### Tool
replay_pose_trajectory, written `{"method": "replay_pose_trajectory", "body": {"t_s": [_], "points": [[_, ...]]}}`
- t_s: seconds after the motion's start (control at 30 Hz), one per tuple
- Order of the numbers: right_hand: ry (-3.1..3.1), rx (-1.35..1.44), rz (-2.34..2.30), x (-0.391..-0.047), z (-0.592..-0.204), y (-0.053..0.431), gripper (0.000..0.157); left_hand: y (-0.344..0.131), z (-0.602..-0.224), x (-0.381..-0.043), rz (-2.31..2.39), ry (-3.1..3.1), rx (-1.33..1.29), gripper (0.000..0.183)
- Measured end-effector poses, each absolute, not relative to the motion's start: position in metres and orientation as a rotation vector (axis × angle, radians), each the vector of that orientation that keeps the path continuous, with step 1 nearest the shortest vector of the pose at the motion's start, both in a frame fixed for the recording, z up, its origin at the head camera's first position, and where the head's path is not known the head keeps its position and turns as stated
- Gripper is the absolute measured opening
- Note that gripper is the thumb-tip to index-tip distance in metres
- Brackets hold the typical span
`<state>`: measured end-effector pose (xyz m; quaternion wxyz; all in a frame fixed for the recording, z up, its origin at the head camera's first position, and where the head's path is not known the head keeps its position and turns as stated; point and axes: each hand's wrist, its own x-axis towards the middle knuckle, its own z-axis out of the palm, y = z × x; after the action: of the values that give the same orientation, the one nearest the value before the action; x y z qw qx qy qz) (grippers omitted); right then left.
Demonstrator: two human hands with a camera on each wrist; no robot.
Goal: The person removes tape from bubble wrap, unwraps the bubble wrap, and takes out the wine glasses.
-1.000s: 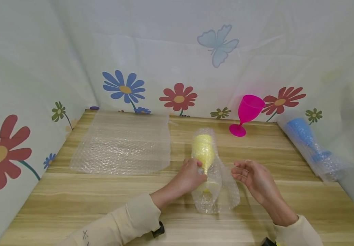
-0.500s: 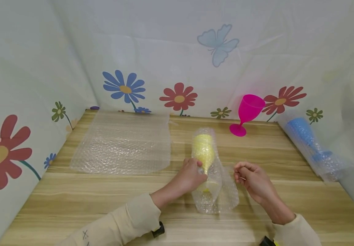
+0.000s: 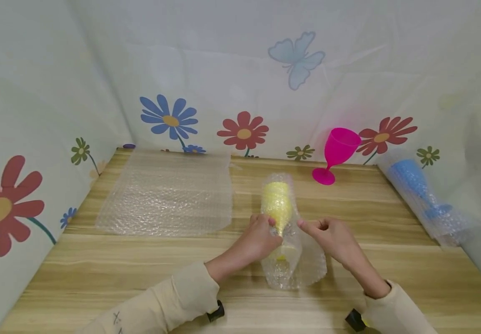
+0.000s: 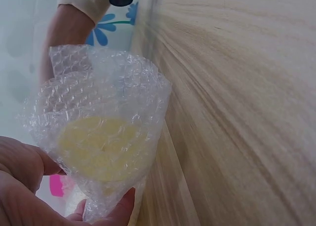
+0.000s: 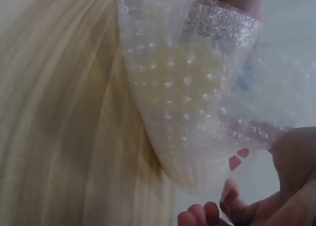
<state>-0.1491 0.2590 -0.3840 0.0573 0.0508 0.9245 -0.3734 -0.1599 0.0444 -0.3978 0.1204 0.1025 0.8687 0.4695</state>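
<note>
A yellow plastic goblet (image 3: 277, 202), rolled in bubble wrap (image 3: 282, 278), lies on the wooden table with its bowl away from me. Around its stem my left hand (image 3: 260, 236) grips the bundle; in the left wrist view the round yellow base (image 4: 101, 147) faces the camera through the plastic. My right hand (image 3: 340, 241) is at the wrap's loose right flap (image 3: 313, 260). Its thumb is stretched left against that flap, and the right wrist view shows the fingertips (image 5: 229, 194) apart from the thumb, below the plastic.
A flat bubble-wrap sheet (image 3: 165, 195) covers the table's back left. The pink goblet (image 3: 340, 146) stands upright at the rear edge. At the right edge lies a blue goblet (image 3: 411, 178) wrapped in bubble wrap. Flowered cloth (image 3: 207, 83) encloses the table's back and sides.
My right hand has moved left toward the bundle, its thumb now stretched out against the flap. The left hand has kept its grip, and the goblet has stayed in place.
</note>
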Motion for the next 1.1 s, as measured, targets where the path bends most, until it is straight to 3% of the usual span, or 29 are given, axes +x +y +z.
{"method": "replay_pose_trajectory", "body": {"t_s": [0.13,0.27,0.47,0.63,0.93,1.1], "points": [[2.858,0.091,-1.141,-0.152,-0.386,0.259,0.055,0.044,-0.398,-0.160,1.369,2.536,0.302,0.039],[3.005,-0.142,-1.316,-0.154,-0.392,0.257,0.039,0.045,-0.397,-0.160,1.367,2.551,0.321,0.038],[3.206,-0.594,-1.369,-0.163,-0.397,0.255,0.058,0.046,-0.398,-0.160,1.358,2.547,0.327,0.038],[3.057,-0.798,-1.211,-0.173,-0.387,0.259,0.052,0.048,-0.400,-0.160,1.383,2.577,0.357,0.037],[2.800,-0.708,-1.088,-0.190,-0.375,0.262,0.049,0.048,-0.404,-0.162,1.413,2.588,0.482,0.039],[2.810,-0.578,-1.107,-0.194,-0.375,0.257,0.040,0.049,-0.403,-0.165,1.410,2.564,0.527,0.056]]}}
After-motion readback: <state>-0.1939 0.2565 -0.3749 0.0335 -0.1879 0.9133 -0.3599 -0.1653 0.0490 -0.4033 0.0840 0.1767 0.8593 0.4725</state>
